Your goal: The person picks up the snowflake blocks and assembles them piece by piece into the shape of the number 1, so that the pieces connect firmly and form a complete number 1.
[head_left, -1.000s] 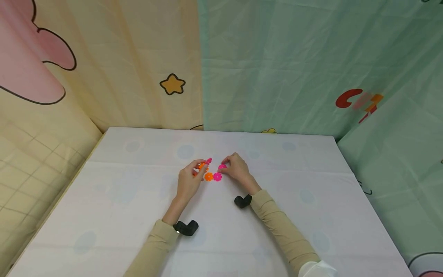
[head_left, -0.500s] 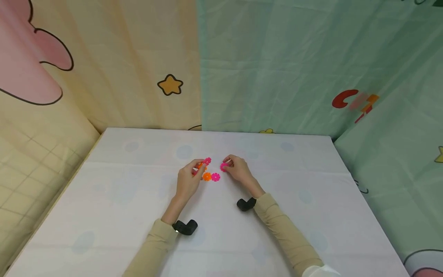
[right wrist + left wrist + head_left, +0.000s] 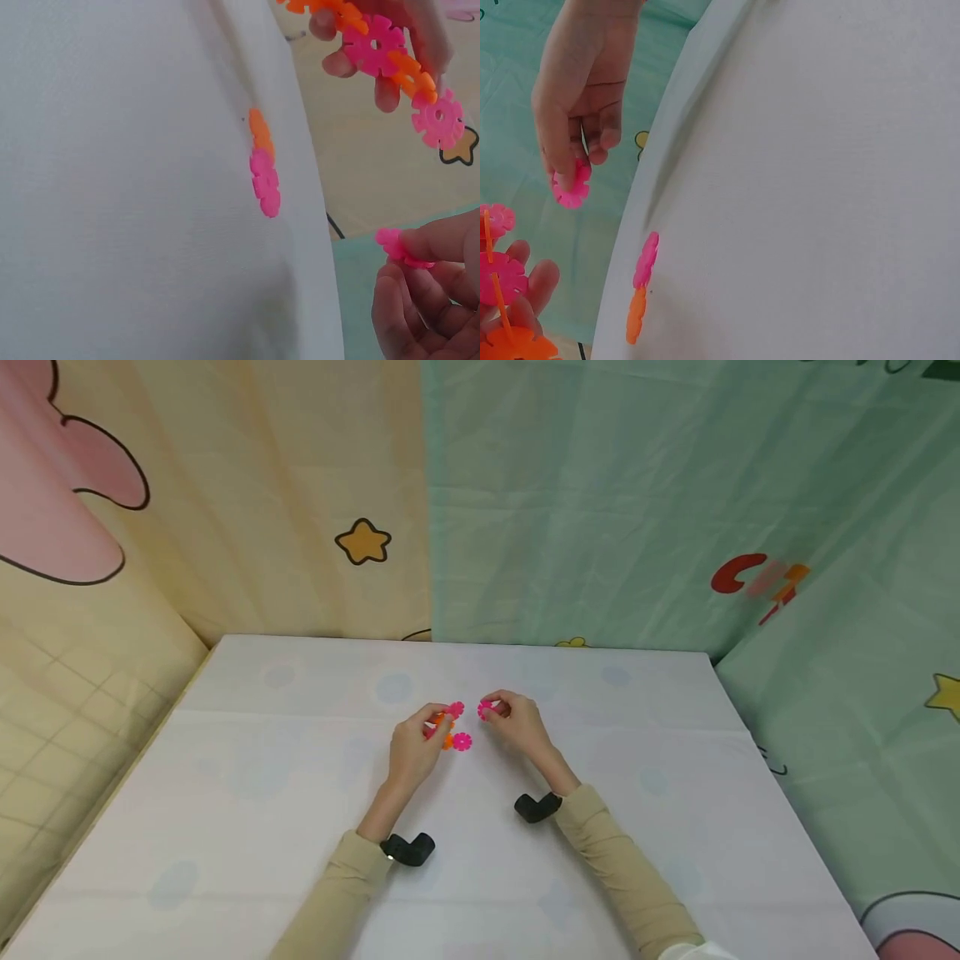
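Note:
My left hand point(image 3: 412, 749) holds a chain of slotted flower-shaped discs, pink and orange linked by turns. Its pink end disc point(image 3: 439, 118) sticks out past the fingertips, beside an orange disc point(image 3: 411, 76); a larger pink disc point(image 3: 375, 45) lies against the fingers. Across a small gap, my right hand point(image 3: 522, 727) pinches a single pink disc point(image 3: 572, 185) between thumb and fingers, raised above the table. Between and below the hands, a loose pink disc point(image 3: 462, 742) and an orange disc point(image 3: 261, 135) lie on the cloth side by side, the orange one partly hidden by the left hand in the head view.
A white cloth with pale blue spots covers the table point(image 3: 480, 868). Printed curtains, a yellow one point(image 3: 300, 510) and a green one point(image 3: 570, 510), hang behind its far edge. Both wrists carry black cameras, the left camera point(image 3: 408, 849) low over the cloth.
My right hand took the pink disc from beside the loose discs and lifted it up and away. The left hand shifted slightly right over the loose orange disc, still holding the chain.

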`<state>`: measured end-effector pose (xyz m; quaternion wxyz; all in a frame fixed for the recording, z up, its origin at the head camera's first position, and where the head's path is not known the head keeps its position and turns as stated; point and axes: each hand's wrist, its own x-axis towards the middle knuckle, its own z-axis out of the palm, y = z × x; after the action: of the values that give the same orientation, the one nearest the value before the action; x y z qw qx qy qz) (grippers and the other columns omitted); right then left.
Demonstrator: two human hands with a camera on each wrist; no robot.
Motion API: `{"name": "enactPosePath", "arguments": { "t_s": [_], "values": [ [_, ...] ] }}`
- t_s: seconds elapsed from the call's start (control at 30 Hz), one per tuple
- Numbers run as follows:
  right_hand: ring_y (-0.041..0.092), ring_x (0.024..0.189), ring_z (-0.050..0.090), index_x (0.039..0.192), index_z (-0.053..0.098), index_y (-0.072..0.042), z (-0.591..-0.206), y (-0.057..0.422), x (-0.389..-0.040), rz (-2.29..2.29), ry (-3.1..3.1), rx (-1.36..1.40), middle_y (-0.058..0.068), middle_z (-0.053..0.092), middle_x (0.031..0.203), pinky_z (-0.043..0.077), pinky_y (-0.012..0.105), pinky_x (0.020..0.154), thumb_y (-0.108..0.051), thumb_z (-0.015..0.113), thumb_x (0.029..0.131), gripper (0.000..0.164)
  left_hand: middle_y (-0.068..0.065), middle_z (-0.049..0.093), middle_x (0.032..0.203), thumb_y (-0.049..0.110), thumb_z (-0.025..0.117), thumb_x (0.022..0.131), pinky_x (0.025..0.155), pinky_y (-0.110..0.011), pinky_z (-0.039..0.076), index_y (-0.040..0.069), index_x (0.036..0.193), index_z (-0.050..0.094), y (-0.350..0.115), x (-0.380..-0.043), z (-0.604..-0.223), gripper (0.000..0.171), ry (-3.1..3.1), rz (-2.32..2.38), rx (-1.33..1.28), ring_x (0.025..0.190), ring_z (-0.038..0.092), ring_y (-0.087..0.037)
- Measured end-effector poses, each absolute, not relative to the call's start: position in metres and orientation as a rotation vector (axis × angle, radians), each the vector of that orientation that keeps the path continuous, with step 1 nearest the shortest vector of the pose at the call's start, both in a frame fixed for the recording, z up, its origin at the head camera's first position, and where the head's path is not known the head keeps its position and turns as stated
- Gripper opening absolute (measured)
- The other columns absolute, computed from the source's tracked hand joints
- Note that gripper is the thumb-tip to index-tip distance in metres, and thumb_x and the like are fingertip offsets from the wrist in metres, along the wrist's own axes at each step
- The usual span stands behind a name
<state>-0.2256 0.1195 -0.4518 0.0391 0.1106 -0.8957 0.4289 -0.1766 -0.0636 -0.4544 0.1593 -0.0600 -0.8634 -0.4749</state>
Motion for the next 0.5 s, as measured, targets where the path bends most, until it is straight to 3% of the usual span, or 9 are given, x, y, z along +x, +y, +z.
{"name": "enactPosePath", "arguments": {
  "t_s": [0.23,0.5],
  "values": [
    [0.014,0.061,0.052,0.106,0.069,-0.005,-0.439,0.12,-0.218,1.336,-2.656,0.367,0.007,0.062,0.072,0.044,0.021,0.053,-0.011,0.068,0.087,0.019,-0.007,0.066,0.074,0.027,0.064,0.092,0.047,-0.021,0.04,0.01,0.106,0.069,-0.059,-0.178,-0.456,0.022,-2.459,-1.383,-0.18,0.051,0.053,-0.013],
    [0.013,0.057,0.058,0.106,0.069,-0.006,-0.43,0.116,-0.213,1.475,-2.527,0.372,0.009,0.062,0.069,0.046,0.02,0.051,-0.011,0.066,0.089,0.018,-0.013,0.067,0.073,0.029,0.064,0.093,0.05,-0.021,0.042,0.009,0.105,0.067,-0.057,-0.178,-0.459,0.024,-2.473,-1.431,-0.205,0.058,0.055,-0.016]
  ]
}}
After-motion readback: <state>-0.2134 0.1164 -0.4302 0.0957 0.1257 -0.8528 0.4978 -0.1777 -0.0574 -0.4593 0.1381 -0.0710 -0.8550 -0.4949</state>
